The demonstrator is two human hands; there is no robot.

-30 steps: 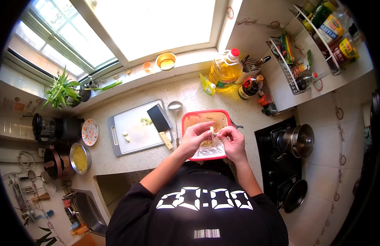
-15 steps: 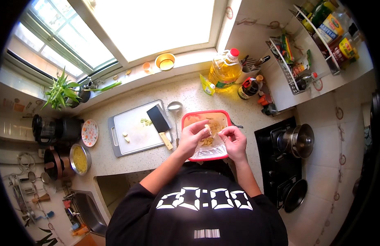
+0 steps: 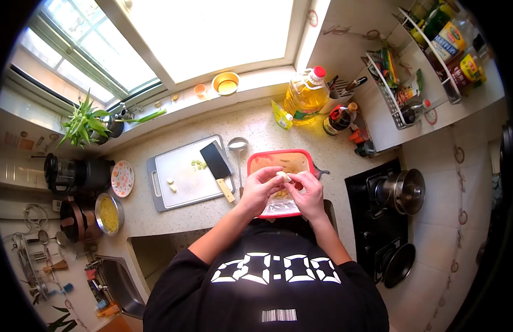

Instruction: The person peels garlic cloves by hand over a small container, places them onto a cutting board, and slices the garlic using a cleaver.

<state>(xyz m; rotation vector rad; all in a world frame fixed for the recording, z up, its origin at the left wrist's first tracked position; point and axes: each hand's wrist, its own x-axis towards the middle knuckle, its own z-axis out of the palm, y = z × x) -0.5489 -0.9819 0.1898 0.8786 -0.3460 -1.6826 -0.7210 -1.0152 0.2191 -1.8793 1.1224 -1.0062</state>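
Observation:
My left hand [image 3: 261, 189] is closed in a pinch round a pale garlic clove [image 3: 284, 176]. The thumb and fingers of my right hand [image 3: 307, 195] press together at the clove's other side, on the clove or its skin. Both hands are above a red-rimmed container [image 3: 281, 152], lined with clear plastic and holding yellowish pieces partly hidden by my hands. To the left lies a white cutting board [image 3: 176, 163] with grey ends. On it are two loose whitish cloves [image 3: 172, 188], a small heap of chopped pale-green bits [image 3: 199, 164] and a cleaver [image 3: 216, 161] with a wooden handle.
A ladle [image 3: 238, 145] lies between board and container. Behind stand an oil jug [image 3: 305, 99] and a dark sauce bottle [image 3: 338, 120]. On the right is a stove [image 3: 372, 213] with a pot and pan. Left are a dotted plate [image 3: 122, 178] and a metal bowl [image 3: 109, 214].
My right hand has moved left and slightly up, and its fingers now meet the clove in my left hand. The left hand stays nearly in place.

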